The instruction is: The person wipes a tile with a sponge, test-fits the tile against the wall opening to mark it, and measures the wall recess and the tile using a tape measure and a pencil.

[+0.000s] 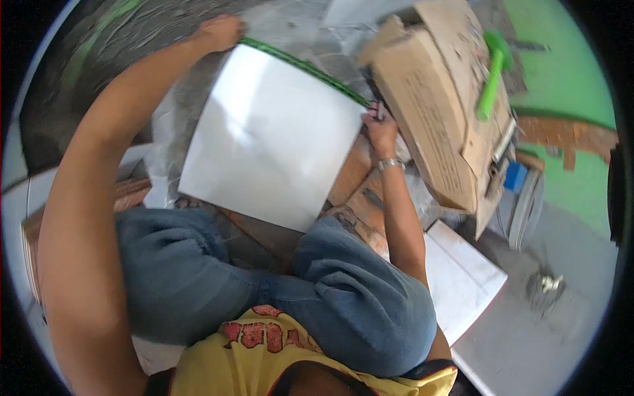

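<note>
A square white tile with a glossy face lies tilted in front of my knees. Along its far edge runs a narrow green strip with dark markings, which looks like a measuring tape. My left hand is closed at the strip's left end, by the tile's far left corner; motion blurs its fingers a little. At the far right corner, my right hand has its fingers pinched around a thin, dark pen-like object, close to the strip's other end. A metal bracelet is on the right wrist.
A worn cardboard box stands right of my right hand, with a green-handled tool on it. Another white tile lies beside my right knee. Farther right are a blue block and a grey roll-like item. Clear plastic sheeting lies behind.
</note>
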Demonstrator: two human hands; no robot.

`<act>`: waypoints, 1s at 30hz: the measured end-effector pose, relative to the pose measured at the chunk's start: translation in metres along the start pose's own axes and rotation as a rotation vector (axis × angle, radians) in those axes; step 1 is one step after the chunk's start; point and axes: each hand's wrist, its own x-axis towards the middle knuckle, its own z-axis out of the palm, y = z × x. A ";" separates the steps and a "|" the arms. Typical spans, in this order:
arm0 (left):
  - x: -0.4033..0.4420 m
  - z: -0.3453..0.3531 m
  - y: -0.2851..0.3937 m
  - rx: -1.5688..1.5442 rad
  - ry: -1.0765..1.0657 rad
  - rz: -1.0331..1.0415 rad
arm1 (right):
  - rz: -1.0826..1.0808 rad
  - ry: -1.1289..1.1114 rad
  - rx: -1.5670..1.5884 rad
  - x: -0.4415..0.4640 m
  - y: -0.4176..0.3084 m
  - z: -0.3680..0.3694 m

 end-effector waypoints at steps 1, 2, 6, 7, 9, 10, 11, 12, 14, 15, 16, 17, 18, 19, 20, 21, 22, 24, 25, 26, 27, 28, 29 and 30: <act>0.002 0.001 -0.005 -0.023 0.002 0.032 | 0.005 0.010 -0.002 0.002 0.008 0.001; -0.001 -0.004 -0.007 -0.042 0.003 0.053 | 0.065 0.012 0.068 0.004 0.013 0.004; -0.008 -0.016 0.002 -0.070 -0.003 0.039 | 0.189 -0.002 0.230 0.003 0.015 0.007; -0.008 -0.015 0.001 -0.071 -0.004 0.042 | 0.191 -0.010 0.233 0.002 0.009 0.006; -0.006 -0.011 -0.003 -0.055 -0.001 0.053 | 0.181 0.041 0.185 -0.004 -0.010 0.001; -0.001 -0.007 -0.003 -0.036 0.000 0.060 | 0.173 0.058 0.163 -0.005 -0.016 0.003; 0.001 -0.003 -0.008 -0.015 0.000 0.058 | 0.111 0.084 0.125 -0.001 -0.008 0.007; -0.002 -0.007 -0.004 -0.005 -0.026 0.046 | 0.045 0.100 0.094 0.006 0.012 0.010; -0.005 -0.013 0.000 0.040 -0.048 0.012 | 0.037 0.099 0.032 0.023 0.026 0.018; -0.010 -0.018 0.007 0.068 -0.051 -0.033 | 0.081 0.078 0.078 0.020 0.021 0.017; -0.010 -0.021 0.006 0.022 -0.057 -0.033 | 0.126 0.059 0.123 0.018 0.016 0.016; -0.019 -0.034 0.013 0.016 -0.068 -0.023 | 0.158 0.032 0.247 0.015 0.001 0.011; -0.014 -0.025 0.012 0.010 -0.024 -0.089 | 0.193 0.016 0.235 0.013 -0.009 0.009; -0.012 -0.022 0.008 -0.005 -0.007 -0.056 | 0.229 0.006 0.215 0.012 -0.015 0.007; -0.009 -0.020 0.005 -0.022 0.013 -0.017 | 0.264 0.002 0.191 0.012 -0.021 0.004; -0.007 -0.021 0.006 -0.032 -0.014 -0.039 | 0.273 0.002 0.209 0.013 -0.022 0.004; -0.006 -0.024 0.008 -0.044 -0.043 -0.060 | 0.283 0.002 0.225 0.015 -0.021 0.003; -0.004 -0.024 0.006 -0.063 -0.056 -0.069 | 0.294 -0.050 0.277 0.014 -0.023 0.002; -0.004 -0.022 0.005 -0.071 -0.039 -0.057 | 0.297 -0.053 0.241 0.013 -0.026 0.002; -0.003 -0.020 0.003 -0.077 -0.021 -0.046 | 0.298 -0.055 0.206 0.013 -0.029 0.002; -0.005 -0.020 0.003 -0.095 -0.011 -0.060 | 0.297 -0.057 0.172 0.014 -0.033 0.003; -0.008 -0.020 0.004 -0.112 0.000 -0.073 | 0.298 -0.046 0.142 0.014 -0.036 0.004; -0.009 -0.020 0.005 -0.129 0.008 -0.084 | 0.301 -0.034 0.111 0.013 -0.038 0.004; -0.009 -0.021 0.005 -0.132 -0.019 -0.089 | 0.307 -0.020 0.079 0.013 -0.037 0.004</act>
